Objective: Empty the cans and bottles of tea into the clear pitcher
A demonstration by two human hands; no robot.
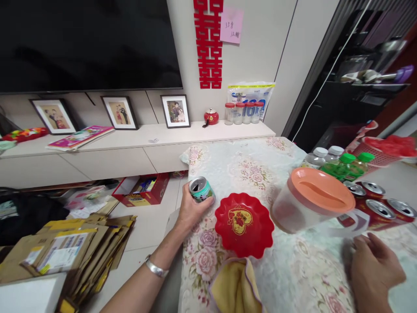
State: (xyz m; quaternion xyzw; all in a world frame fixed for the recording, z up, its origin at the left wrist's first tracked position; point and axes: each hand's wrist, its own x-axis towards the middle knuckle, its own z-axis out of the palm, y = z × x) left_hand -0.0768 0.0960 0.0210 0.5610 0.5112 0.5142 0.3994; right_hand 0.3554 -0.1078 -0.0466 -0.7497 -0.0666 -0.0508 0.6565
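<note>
My left hand [190, 208] is wrapped round a small green-and-white drink can [202, 190] with an opened top, held at the left edge of the table. Just right of it a red scalloped plate [244, 225] with a gold heart design lies on the floral tablecloth [241, 165]. My right hand [374, 269] rests low at the right, fingers curled loosely and holding nothing, close to the clear handle of a plastic pitcher [309, 204] with an orange lid. A yellow cloth [236, 287] lies at the near table edge.
Red cans [378, 206] and green-capped bottles [350, 165] stand behind the pitcher, with a red basket [384, 152] beyond. Flattened cardboard boxes [71, 252] pile on the floor at left. A low cabinet [130, 148] with framed photos and jars runs along the wall.
</note>
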